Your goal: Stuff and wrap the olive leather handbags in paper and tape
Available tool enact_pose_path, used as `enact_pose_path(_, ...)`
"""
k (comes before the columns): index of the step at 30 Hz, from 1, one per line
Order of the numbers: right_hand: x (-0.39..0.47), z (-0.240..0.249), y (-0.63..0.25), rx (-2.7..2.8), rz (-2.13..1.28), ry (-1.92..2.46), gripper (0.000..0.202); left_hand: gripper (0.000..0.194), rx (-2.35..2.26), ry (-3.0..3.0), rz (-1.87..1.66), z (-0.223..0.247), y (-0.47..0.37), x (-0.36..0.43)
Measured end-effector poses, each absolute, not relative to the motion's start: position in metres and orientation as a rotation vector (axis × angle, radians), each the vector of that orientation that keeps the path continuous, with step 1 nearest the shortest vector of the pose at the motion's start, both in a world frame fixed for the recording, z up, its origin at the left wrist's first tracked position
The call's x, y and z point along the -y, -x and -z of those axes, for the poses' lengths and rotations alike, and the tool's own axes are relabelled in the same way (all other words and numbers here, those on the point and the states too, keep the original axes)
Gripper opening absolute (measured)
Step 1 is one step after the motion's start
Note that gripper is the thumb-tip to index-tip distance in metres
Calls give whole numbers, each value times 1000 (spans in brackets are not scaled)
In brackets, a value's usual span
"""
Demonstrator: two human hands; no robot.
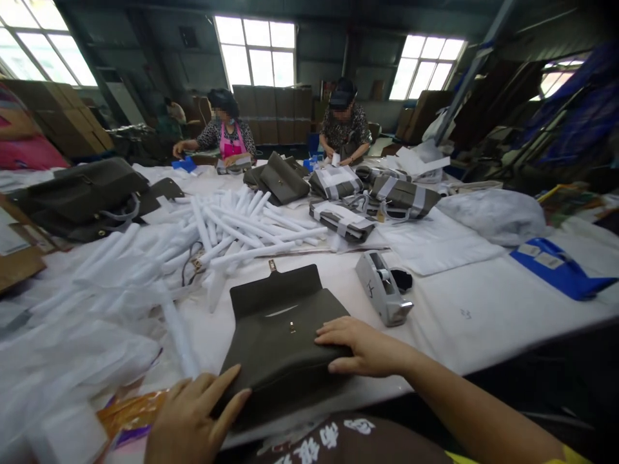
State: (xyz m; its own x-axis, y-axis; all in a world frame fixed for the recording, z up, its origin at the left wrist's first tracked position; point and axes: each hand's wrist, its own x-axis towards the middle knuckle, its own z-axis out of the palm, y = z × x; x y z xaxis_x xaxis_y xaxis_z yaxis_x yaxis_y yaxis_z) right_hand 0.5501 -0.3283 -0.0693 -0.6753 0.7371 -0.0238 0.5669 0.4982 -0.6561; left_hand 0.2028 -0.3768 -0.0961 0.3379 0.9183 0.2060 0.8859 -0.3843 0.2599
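A dark olive bag lies on the white-covered table in front of me, its flap folded open away from me. A gold clasp piece shows on its front and another at the flap's edge. My left hand touches the bag's lower left corner, thumb and fingers apart. On the bag's right side rests my right hand, its fingers spread over the surface. Just beyond that hand stands a grey tape dispenser. White rolled tubes are heaped behind the bag.
Crumpled white wrapping covers the left side. Wrapped bags and dark bags lie farther back, with another bag at left. A blue packet is at right. Two people work across the table; another is partly visible at far left.
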Motion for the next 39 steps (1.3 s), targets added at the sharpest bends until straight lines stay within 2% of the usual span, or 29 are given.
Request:
enact_pose_path(5,284,61,-536,2542,-1101,1028,39,38,-1555,-2177,-382,81,-203,310)
enact_pose_path(9,241,86,-506,2611,-880,1177,44,49,-1440,-2163,-316,103,-226,251)
enact_pose_path(13,229,119,-483,2710,-666,1272,48,59,-1473,-2126,-107,136,-241,227)
enact_pose_path(17,238,135,-480,2733,-584,1273,50,54,-1545,-2032,-187,153,-243,223)
enact_pose_path(22,237,134,-478,2668,-540,1438,53,43,-1477,-1894,-315,151,-245,218)
enact_pose_path(28,233,140,-468,2706,-750,1236,53,33,-1277,-1933,-595,127,-249,225)
enact_pose_path(30,231,145,-470,2682,-787,1236,51,31,-1445,-2055,-575,125,-233,228)
enact_pose_path(32,227,152,-474,2622,-793,1307,49,34,-1819,-2114,-517,128,-203,233)
enact_pose_path(35,219,162,-478,2528,-818,1403,53,41,-2440,-1829,-269,138,-148,246)
enact_pose_path(37,215,168,-478,2508,-849,1413,53,48,-2544,-1553,-71,147,-119,255)
enact_pose_path(39,213,172,-477,2512,-875,1400,48,48,-2463,-1411,-25,156,-102,261)
